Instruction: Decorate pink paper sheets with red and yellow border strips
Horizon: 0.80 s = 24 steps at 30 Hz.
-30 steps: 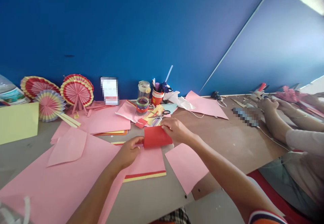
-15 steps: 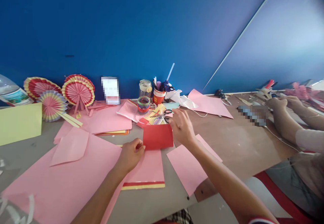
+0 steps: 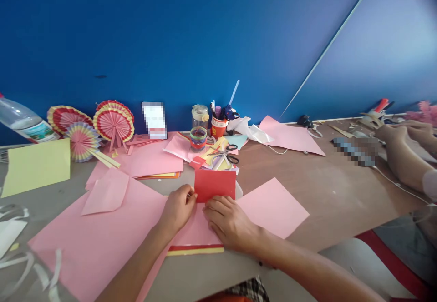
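Note:
A small sheet of red paper (image 3: 215, 184) stands tilted up over a pink stack of paper (image 3: 194, 234) with red and yellow edges showing beneath. My left hand (image 3: 178, 207) pinches its lower left corner between thumb and fingers. Along the bottom edge lies my right hand (image 3: 229, 222), its fingers together and bent against the red paper; the thumb is partly hidden. Just behind the red paper are scissors (image 3: 232, 158) with black handles, resting among paper scraps. Large pink sheets (image 3: 99, 243) spread out left of my hands, and another pink sheet (image 3: 275, 208) lies to the right.
Folded paper fans (image 3: 114, 122) lean on the blue wall, near a plastic bottle (image 3: 34, 127) and a yellow sheet (image 3: 37, 165). Behind stand a clear jar (image 3: 199, 129) and a red cup (image 3: 218, 128) of tools. A co-worker's arms (image 3: 403, 152) reach in at right.
My right hand has come down from the red paper's upper right side to its bottom edge. My left hand keeps its pinch. The view has shifted slightly left.

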Tool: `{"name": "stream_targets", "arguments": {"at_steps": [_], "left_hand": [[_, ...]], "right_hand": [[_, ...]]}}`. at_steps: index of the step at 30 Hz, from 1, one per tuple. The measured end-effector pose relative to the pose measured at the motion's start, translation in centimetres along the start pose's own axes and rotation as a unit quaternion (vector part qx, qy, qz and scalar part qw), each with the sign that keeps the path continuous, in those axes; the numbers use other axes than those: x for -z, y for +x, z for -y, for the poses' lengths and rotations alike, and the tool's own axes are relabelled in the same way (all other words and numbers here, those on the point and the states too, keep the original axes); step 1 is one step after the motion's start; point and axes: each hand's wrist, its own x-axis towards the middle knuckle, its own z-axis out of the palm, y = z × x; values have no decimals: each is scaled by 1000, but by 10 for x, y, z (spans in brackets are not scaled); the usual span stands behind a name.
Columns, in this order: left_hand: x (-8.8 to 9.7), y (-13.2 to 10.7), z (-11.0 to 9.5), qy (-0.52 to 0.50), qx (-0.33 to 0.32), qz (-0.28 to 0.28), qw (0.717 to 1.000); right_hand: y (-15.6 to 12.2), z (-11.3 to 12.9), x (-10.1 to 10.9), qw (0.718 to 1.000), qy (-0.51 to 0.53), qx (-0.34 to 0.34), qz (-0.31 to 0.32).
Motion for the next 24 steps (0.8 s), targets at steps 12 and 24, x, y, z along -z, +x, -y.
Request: {"name": "stream_targets", "arguments": {"at_steps": [12,24], "left_hand": [[-1,-9,20,160,-130,-76,976],[0,-48,23,265,-181,-36,946]], "right_hand": [[2,-11,-10,999,-39,-28,25],[4,-3,-4,991,-32,-94,89]]}}
